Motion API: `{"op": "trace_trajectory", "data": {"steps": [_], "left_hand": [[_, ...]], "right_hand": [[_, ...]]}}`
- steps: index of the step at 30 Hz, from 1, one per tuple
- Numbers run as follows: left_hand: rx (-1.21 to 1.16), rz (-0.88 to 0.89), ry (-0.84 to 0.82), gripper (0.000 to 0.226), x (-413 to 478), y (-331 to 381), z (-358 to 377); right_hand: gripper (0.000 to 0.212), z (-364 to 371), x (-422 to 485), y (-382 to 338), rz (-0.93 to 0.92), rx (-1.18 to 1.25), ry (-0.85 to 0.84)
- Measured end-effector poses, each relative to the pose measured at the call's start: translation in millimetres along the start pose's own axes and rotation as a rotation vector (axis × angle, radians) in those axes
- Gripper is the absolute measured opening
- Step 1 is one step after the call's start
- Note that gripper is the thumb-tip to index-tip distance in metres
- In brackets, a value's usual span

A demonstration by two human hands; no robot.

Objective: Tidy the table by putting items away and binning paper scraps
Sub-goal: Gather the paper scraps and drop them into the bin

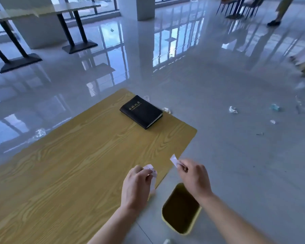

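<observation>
A wooden table [74, 164] fills the lower left. A black notebook [141, 111] with gold lettering lies closed near its far corner. At the table's right edge my left hand [136, 187] holds white paper scraps [151, 170] in its curled fingers. My right hand [194, 176] pinches another white scrap [174, 159] just past the edge, above the floor. Below my right wrist stands a yellow bin [180, 208], open at the top and dark inside.
Crumpled scraps lie on the glossy floor: some beside the table's far corner [166, 110], one to the left [40, 132], several to the right [233, 109]. Other tables [42, 7] stand at the back left. A person's legs [278, 13] show at the top right.
</observation>
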State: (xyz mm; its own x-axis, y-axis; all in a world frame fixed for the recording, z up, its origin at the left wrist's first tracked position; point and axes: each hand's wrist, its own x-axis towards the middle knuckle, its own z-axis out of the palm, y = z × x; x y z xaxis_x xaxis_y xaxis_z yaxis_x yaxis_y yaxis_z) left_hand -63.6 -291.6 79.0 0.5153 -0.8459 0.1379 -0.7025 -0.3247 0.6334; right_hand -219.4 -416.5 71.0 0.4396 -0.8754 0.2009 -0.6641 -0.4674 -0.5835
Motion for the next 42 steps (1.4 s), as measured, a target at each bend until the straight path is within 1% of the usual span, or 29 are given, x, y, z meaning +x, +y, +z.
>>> {"op": "trace_trajectory", "data": {"steps": [2, 5, 10, 12, 16, 19, 21, 23, 26, 29, 33, 35, 37, 39, 41, 42], "left_hand": [[-0.018, 0.047, -0.073, 0.008, 3.9, 8.4, 22.6], [0.021, 0.123, -0.200, 0.010, 3.9, 14.5, 62.7], [0.074, 0.198, -0.412, 0.021, -12.1, 8.5, 137.7], [0.085, 0.166, -0.474, 0.021, -19.2, -1.4, 167.8], [0.110, -0.011, -0.573, 0.025, -28.5, -34.4, 229.0], [0.195, -0.069, -0.588, 0.036, -33.1, -62.3, 275.5], [0.241, -0.120, -0.605, 0.038, -33.2, -82.3, 303.9], [0.288, -0.141, -0.617, 0.040, -34.0, -103.1, 330.0], [0.351, -0.112, -0.613, 0.043, -37.6, -128.1, 366.3], [0.389, -0.054, -0.654, 0.039, -41.9, -144.3, 401.4], [0.411, 0.005, -0.679, 0.034, -43.1, -163.8, 435.9], [0.438, -0.001, -0.710, 0.033, -41.4, -177.4, 451.3], [0.438, -0.030, -0.727, 0.027, -39.4, -185.8, 462.6], [0.424, -0.050, -0.735, 0.022, -38.0, -189.5, 470.2], [0.435, -0.030, -0.773, 0.029, -38.1, -191.8, 473.9], [0.436, -0.014, -0.779, 0.030, -38.0, -192.0, 473.9]], "right_hand": [[0.032, -1.6, -8.2, 22.9, 0.091, -0.020, 0.012], [0.040, 3.8, -26.0, 57.8, 0.233, -0.035, 0.006], [0.039, 35.6, -56.0, 125.0, 0.492, -0.044, -0.063], [0.041, 53.6, -66.0, 151.3, 0.563, -0.027, -0.077], [0.045, 96.7, -81.6, 198.8, 0.675, 0.011, -0.133], [0.031, 136.0, -86.9, 232.5, 0.710, 0.043, -0.202], [0.022, 162.8, -88.9, 253.4, 0.741, 0.060, -0.207], [0.023, 190.1, -91.8, 273.2, 0.764, 0.061, -0.229], [0.025, 226.4, -97.7, 301.6, 0.794, 0.023, -0.299], [0.025, 254.5, -107.3, 326.4, 0.813, 0.001, -0.324], [0.018, 280.3, -120.9, 351.5, 0.848, 0.012, -0.346], [0.018, 290.1, -125.0, 360.2, 0.851, 0.005, -0.353], [0.016, 298.8, -126.1, 365.0, 0.848, 0.038, -0.357], [0.005, 305.2, -126.7, 367.1, 0.830, 0.095, -0.406], [0.031, 308.6, -129.7, 366.2, 0.800, 0.101, -0.505], [0.039, 309.3, -132.1, 366.8, 0.803, 0.092, -0.522]]}}
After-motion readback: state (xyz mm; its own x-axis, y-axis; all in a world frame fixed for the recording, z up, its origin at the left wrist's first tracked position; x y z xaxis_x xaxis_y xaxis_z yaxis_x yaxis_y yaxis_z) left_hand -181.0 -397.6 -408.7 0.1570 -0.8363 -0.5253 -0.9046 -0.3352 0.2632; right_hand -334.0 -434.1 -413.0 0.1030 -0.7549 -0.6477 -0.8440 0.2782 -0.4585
